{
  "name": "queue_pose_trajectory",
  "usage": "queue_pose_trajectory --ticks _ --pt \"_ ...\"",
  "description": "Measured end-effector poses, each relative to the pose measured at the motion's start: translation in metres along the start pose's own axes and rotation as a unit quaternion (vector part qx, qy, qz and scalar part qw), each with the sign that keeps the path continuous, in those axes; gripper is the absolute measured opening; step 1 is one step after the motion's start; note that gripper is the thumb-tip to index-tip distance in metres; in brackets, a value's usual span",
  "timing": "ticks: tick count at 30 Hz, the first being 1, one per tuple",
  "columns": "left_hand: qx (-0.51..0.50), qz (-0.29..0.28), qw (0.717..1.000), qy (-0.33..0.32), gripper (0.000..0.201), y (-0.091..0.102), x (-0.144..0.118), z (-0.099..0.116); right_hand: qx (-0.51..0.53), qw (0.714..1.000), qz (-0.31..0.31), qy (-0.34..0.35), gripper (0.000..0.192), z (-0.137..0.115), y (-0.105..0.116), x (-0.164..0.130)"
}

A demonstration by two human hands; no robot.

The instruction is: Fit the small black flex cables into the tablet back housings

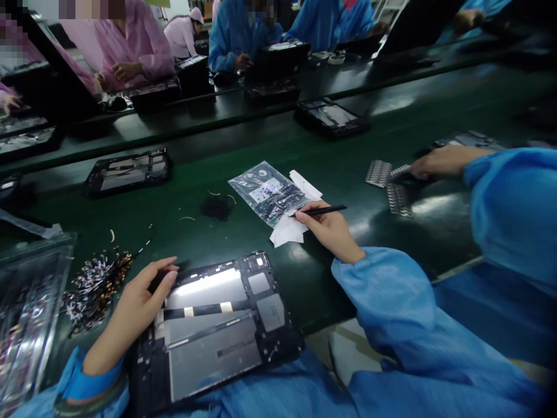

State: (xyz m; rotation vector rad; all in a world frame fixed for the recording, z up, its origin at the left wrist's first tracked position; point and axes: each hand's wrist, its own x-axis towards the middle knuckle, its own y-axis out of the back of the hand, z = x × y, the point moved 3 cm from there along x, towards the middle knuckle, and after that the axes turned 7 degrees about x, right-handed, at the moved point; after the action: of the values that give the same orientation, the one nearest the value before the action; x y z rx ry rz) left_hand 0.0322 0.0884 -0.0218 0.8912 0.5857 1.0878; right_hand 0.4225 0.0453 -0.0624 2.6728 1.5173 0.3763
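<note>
Opened tablet (213, 331) under my left hand (139, 302), fingers resting loosely on its top corner, my right hand (331, 229) pinching black tweezers (319, 211), tips leftward at a static bag (265, 194)

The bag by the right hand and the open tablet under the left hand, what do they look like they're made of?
The bag looks like thin clear plastic film: glossy, crinkled, and a circuit board shows through it. The open tablet seems to be a matte black plastic frame around dull grey metal plates that catch the light; plastic is only a guess. The left hand rests on its corner; the right hand holds a slim black tool.
</note>
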Motion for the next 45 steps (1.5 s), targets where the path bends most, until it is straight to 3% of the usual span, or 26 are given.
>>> queue_pose_trajectory --ticks 3,8,11,13,15,21,28,33,45 --pt "-0.011 0.007 1.0 -0.01 0.041 -0.001 0.0 -0.002 0.018 1.0 0.008 -0.007 0.031 -0.005 0.004 -0.002" --pt "-0.064 0.109 0.992 -0.011 0.042 0.01 -0.006 0.011 0.063 0.997 -0.012 -0.03 0.028 -0.038 -0.009 -0.026" --pt "-0.145 0.023 0.989 -0.016 0.032 0.01 -0.012 0.039 0.131 0.983 -0.108 -0.076 0.025 -0.06 -0.044 -0.048" --pt "-0.207 -0.05 0.977 -0.02 0.031 0.005 -0.016 0.059 0.179 0.961 -0.184 -0.107 0.025 -0.073 -0.072 -0.062" --pt "-0.243 -0.087 0.966 -0.022 0.03 0.0 -0.02 0.073 0.211 0.939 -0.239 -0.129 0.026 -0.082 -0.097 -0.071" --pt "-0.299 -0.074 0.951 0.039 0.018 -0.011 -0.031 0.073 0.266 0.892 -0.289 -0.224 0.034 -0.091 -0.137 -0.083" --pt "-0.338 -0.077 0.934 0.087 0.015 -0.012 -0.034 0.065 0.326 0.827 -0.291 -0.355 0.035 -0.091 -0.151 -0.091" --pt "-0.352 -0.094 0.927 0.092 0.015 -0.013 -0.036 0.064 0.349 0.794 -0.303 -0.395 0.03 -0.088 -0.156 -0.091" --pt "-0.408 -0.161 0.895 0.085 0.018 -0.014 -0.042 0.061 0.341 0.794 -0.321 -0.388 0.033 -0.088 -0.158 -0.09"
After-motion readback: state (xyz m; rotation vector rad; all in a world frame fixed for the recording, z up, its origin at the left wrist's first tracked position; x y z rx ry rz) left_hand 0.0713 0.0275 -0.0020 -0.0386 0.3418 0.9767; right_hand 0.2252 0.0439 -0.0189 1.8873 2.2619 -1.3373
